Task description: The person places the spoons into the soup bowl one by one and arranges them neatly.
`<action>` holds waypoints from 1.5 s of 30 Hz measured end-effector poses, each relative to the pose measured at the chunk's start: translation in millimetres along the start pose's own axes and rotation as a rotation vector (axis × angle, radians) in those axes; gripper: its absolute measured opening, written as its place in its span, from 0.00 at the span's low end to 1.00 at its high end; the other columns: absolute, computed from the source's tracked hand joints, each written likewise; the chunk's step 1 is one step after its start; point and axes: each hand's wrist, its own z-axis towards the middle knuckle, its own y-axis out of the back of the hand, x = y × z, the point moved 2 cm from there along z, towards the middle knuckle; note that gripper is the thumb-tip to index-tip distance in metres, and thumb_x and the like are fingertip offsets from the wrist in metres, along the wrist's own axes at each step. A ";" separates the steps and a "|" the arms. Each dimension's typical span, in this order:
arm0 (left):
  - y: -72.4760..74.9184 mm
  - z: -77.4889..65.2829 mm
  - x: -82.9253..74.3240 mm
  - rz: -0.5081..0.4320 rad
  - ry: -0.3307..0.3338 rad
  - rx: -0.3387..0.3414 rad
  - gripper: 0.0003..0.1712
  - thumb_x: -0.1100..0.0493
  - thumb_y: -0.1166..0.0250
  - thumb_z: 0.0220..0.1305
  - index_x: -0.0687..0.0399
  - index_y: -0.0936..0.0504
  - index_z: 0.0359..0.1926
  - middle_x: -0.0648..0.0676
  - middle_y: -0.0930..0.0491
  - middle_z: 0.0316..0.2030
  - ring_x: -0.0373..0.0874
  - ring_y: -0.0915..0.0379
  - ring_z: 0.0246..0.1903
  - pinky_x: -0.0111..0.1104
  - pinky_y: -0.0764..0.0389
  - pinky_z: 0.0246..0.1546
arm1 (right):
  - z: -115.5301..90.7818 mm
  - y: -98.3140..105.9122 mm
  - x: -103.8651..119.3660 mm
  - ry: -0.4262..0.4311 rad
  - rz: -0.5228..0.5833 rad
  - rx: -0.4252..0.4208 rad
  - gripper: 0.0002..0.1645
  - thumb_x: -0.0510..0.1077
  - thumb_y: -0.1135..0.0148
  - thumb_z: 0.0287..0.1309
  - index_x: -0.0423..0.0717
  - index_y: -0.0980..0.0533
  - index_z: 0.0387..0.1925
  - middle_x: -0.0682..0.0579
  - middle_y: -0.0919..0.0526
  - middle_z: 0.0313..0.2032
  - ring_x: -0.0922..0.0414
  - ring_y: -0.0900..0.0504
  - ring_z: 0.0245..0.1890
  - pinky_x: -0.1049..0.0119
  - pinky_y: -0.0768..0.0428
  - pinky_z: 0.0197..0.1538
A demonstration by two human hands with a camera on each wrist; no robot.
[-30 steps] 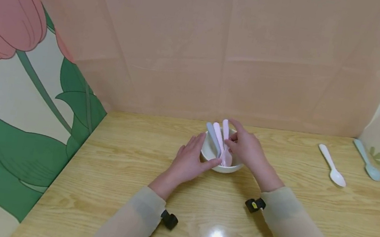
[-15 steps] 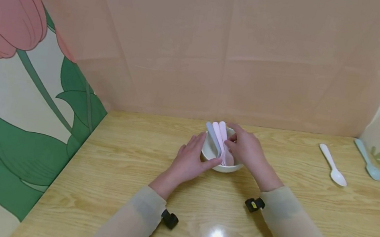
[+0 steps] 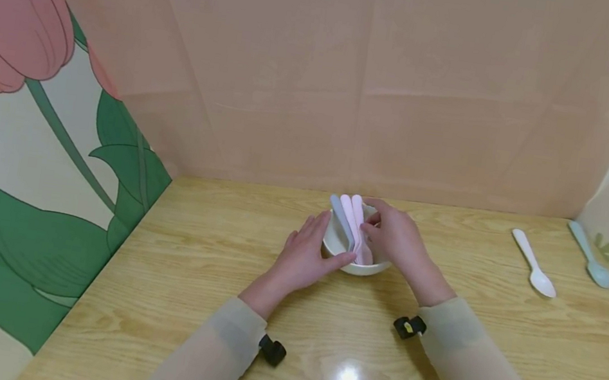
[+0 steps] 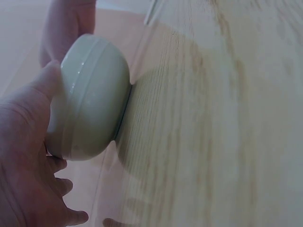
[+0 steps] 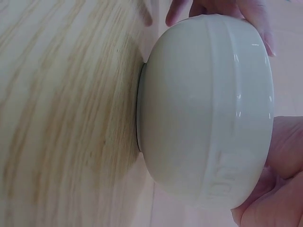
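A white bowl stands upright on the table, its outer wall large in the right wrist view. A grey-blue spoon and two pink spoons lean side by side in it, handles up toward the back. My left hand holds the bowl's left side, thumb at the rim and fingers along the outer wall. Over the right rim, my right hand has its curled thumb and fingers at the handle of the rightmost pink spoon. Its fingertips are partly hidden.
To the right on the wooden table lie a white spoon and a light blue-green spoon. The latter is close to the right wall. A pinkish cloth backdrop rises behind the bowl.
The rightmost pink spoon has tilted left and come to lie beside the other pink spoon in the bowl. Both hands have stayed almost in place.
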 end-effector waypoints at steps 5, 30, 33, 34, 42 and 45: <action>1.0 -0.2 -0.7 -0.006 -0.004 -0.004 0.66 0.14 0.52 0.56 0.45 0.62 0.82 0.48 0.56 0.80 0.53 0.61 0.78 0.60 0.52 0.71 | -0.4 2.0 -0.4 0.004 0.023 -0.005 0.32 0.42 0.35 0.67 0.43 0.31 0.70 0.45 0.15 0.39 0.50 0.17 0.35 0.57 0.18 0.37; 1.2 -1.7 -1.7 -0.019 -0.002 0.002 0.65 0.15 0.50 0.57 0.47 0.61 0.82 0.52 0.54 0.80 0.53 0.62 0.78 0.59 0.54 0.71 | -12.8 43.6 3.5 -0.028 0.127 -0.095 0.35 0.48 0.35 0.69 0.45 0.34 0.72 0.44 0.15 0.45 0.52 0.15 0.35 0.57 0.17 0.37; 1.8 -2.1 -1.3 -0.022 0.001 0.003 0.66 0.15 0.50 0.57 0.46 0.61 0.82 0.51 0.54 0.80 0.53 0.62 0.78 0.59 0.54 0.71 | -15.8 49.1 2.5 -0.022 0.135 -0.100 0.35 0.48 0.36 0.69 0.44 0.34 0.72 0.43 0.15 0.45 0.51 0.14 0.35 0.58 0.17 0.36; 1.6 -2.1 -1.4 -0.025 0.000 0.003 0.66 0.15 0.50 0.57 0.46 0.61 0.82 0.51 0.54 0.80 0.53 0.62 0.78 0.59 0.54 0.71 | -17.0 50.9 1.5 -0.021 0.136 -0.106 0.35 0.48 0.36 0.69 0.44 0.34 0.72 0.42 0.15 0.45 0.51 0.14 0.35 0.58 0.17 0.36; 0.8 -2.4 -1.5 -0.016 -0.012 -0.005 0.66 0.14 0.52 0.56 0.46 0.62 0.82 0.51 0.54 0.80 0.52 0.62 0.78 0.59 0.53 0.71 | -30.1 66.7 -10.4 -0.026 0.149 -0.161 0.36 0.52 0.36 0.69 0.47 0.34 0.73 0.42 0.16 0.46 0.48 0.15 0.36 0.57 0.18 0.36; 1.2 -3.0 -1.3 -0.019 -0.007 -0.004 0.66 0.15 0.51 0.57 0.46 0.62 0.82 0.51 0.54 0.80 0.51 0.63 0.78 0.59 0.53 0.71 | -34.1 72.0 -14.8 -0.017 0.161 -0.174 0.36 0.53 0.36 0.69 0.47 0.34 0.73 0.42 0.16 0.46 0.50 0.16 0.35 0.58 0.17 0.37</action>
